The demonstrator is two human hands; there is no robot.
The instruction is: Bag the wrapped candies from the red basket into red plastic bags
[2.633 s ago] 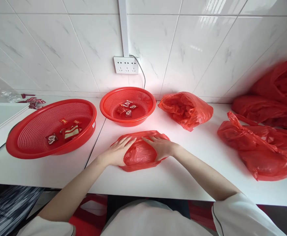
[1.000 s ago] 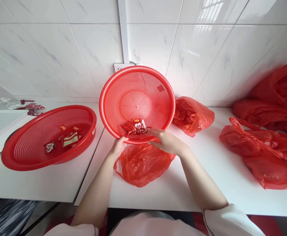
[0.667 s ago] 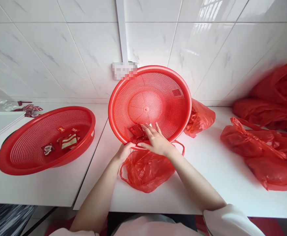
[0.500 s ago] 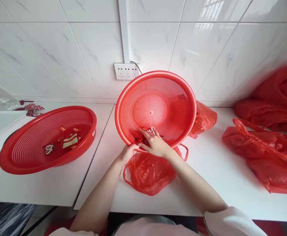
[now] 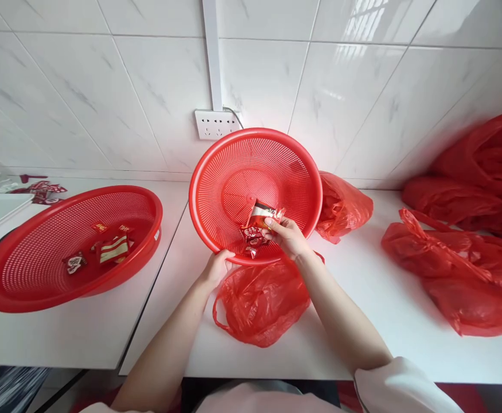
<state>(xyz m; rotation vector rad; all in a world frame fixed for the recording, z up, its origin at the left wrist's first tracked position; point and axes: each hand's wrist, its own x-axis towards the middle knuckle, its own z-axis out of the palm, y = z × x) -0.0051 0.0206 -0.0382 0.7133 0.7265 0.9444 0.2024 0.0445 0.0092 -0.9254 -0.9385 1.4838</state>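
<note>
Basket [image 5: 251,163] is held tilted by left hand [image 5: 217,269], thumb over near rim, other fingers mostly hidden. Large packet [image 5: 259,212] is pinched by right hand [image 5: 288,236], thumb against fingers, inside basket, beside small packets [image 5: 253,236]. Bag [image 5: 265,307] is partly covered by basket, on table [image 5: 216,361].

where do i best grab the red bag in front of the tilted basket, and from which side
Probably by its loop handle, coming from the person's left: the loop sticks out beyond the red bag, with a gap to hook fingers through. The tilted basket covers its far edge, and the crumpled body looks likely to bunch up if gripped.
</note>
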